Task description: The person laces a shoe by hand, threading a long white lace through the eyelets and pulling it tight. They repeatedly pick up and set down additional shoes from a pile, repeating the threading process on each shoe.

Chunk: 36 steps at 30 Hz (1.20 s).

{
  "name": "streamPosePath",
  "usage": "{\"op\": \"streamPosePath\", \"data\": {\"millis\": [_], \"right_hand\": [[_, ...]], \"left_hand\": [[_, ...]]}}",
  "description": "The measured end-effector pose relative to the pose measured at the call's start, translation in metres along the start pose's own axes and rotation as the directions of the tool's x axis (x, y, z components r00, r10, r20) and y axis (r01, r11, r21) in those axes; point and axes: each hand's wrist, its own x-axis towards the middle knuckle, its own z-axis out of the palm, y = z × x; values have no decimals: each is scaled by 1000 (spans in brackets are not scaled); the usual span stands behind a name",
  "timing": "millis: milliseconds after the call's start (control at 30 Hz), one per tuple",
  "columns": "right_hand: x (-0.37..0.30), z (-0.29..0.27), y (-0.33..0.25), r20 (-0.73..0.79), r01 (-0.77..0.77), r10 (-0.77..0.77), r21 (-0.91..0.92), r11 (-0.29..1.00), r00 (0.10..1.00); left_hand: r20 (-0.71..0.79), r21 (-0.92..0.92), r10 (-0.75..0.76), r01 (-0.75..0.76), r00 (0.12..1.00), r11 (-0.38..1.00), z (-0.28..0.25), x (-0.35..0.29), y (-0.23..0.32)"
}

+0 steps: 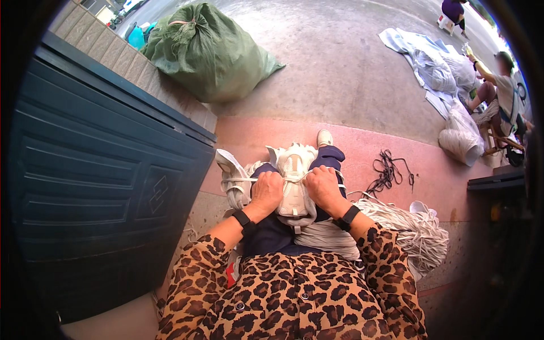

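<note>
Head view: left hand (266,191) and right hand (323,188) are both closed on white laces, drawn taut to 9 and 3 o'clock across a white shoe (294,184) braced sole-up on the lap, probably to keep it steady. White lace bundle (416,229) lies at 4 o'clock, green sack (209,51) at 11 o'clock.

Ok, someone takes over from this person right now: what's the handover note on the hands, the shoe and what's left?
Left hand: closed on the white shoe on the lap, pulling a white lace out to the side.
Right hand: gripping the shoe's other side, lace end taut.
Nearby: another white shoe at the left knee, a bundle of white laces on the right, dark laces on the floor.
Done: lace partly threaded. Left: I cannot tell how much.
</note>
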Motion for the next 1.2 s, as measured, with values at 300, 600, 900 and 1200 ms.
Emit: {"op": "streamPosePath", "data": {"millis": [300,600,900,1200], "right_hand": [[-1,-16,-12,169,-22,30,-48,999,985],[0,-5,9,371,56,-52,1,998,927],[-10,0,4,-16,-58,75,486,872,997],[10,-14,-6,169,332,-309,-133,934,936]], "left_hand": [[-47,167,36,-28,998,985,-20,1,13],[196,-36,15,-8,981,999,-16,0,-7],[59,70,261,-265,964,962,-8,30,30],[119,-280,-89,119,989,953,-4,53,17]]}}
